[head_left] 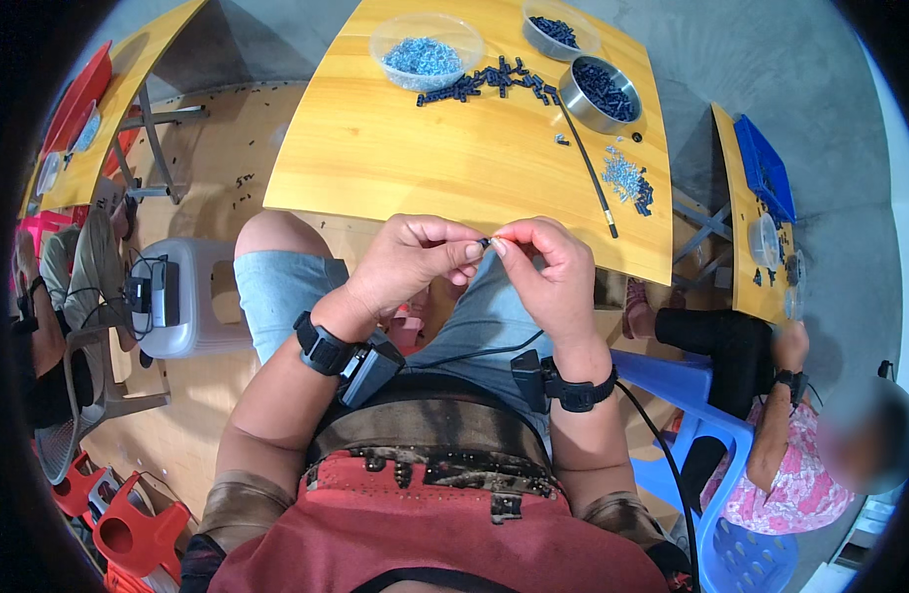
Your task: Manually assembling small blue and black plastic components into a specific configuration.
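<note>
Above my lap, just off the table's near edge, my left hand (422,259) pinches a small black piece (485,243) between thumb and fingertips. My right hand (550,269) meets it from the other side, thumb and index finger pressed together at the piece's end. Whether a second, smaller part sits in the right fingertips is too small to tell. Beyond the hands, on the yellow table (375,163), lies a spread pile of black pieces (499,77). A black rod with a pale tip (588,163) lies to its right, beside a scatter of small clear pieces (624,178).
At the table's far side stand a clear tub of bluish bits (422,57), a clear tub of black pieces (556,35) and a metal bowl (601,94). A co-worker on a blue chair (736,455) sits at right. A grey stool (192,296) stands left.
</note>
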Demonstrator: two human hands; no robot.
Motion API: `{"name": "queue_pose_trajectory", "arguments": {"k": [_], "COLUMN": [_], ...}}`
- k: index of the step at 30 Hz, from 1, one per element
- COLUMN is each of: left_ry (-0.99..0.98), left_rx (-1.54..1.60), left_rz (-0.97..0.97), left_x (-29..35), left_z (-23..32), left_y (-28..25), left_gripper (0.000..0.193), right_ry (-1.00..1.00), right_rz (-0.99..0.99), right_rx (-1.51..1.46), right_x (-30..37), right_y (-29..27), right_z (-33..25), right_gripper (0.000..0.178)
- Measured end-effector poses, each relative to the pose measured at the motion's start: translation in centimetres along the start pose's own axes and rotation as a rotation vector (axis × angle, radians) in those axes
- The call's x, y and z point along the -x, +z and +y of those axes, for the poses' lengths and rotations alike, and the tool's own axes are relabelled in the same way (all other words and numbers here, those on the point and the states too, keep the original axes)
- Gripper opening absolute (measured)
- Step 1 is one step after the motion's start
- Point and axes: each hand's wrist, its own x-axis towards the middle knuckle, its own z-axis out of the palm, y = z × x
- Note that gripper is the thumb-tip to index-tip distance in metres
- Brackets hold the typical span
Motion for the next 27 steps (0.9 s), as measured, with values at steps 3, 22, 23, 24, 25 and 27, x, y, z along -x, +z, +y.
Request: {"name": "queue_pose_trajectory", "arguments": {"k": [3,22,23,24,25,27], "left_ry": [-0.010,-0.015,-0.014,-0.018,-0.021,-0.025], "left_rx": [0.002,-0.042,-0.042,-0.035,-0.029,-0.025], "left_rz": [-0.003,-0.028,-0.028,-0.025,-0.022,-0.016], "left_x": [0.18,0.15,0.14,0.18,0.21,0.20], "left_z": [0.14,0.16,0.16,0.11,0.08,0.01], "left_y": [0.14,0.31,0.33,0.34,0.33,0.31], "left_gripper": [0.018,0.016,0.016,0.016,0.016,0.016], "right_ry": [-0.010,0.014,0.025,0.025,0.030,0.031], "right_rz": [-0.011,-0.127,-0.142,-0.143,-0.142,-0.141], "right_rx": [0.030,0.111,0.123,0.122,0.112,0.102], "right_x": [0.01,-0.31,-0.37,-0.34,-0.31,-0.26], "right_y": [-0.23,-0.82,-0.89,-0.88,-0.86,-0.77], "right_z": [-0.16,-0.86,-0.95,-0.90,-0.80,-0.57], "right_gripper": [0.006,0.007,0.007,0.007,0.007,0.007]}}
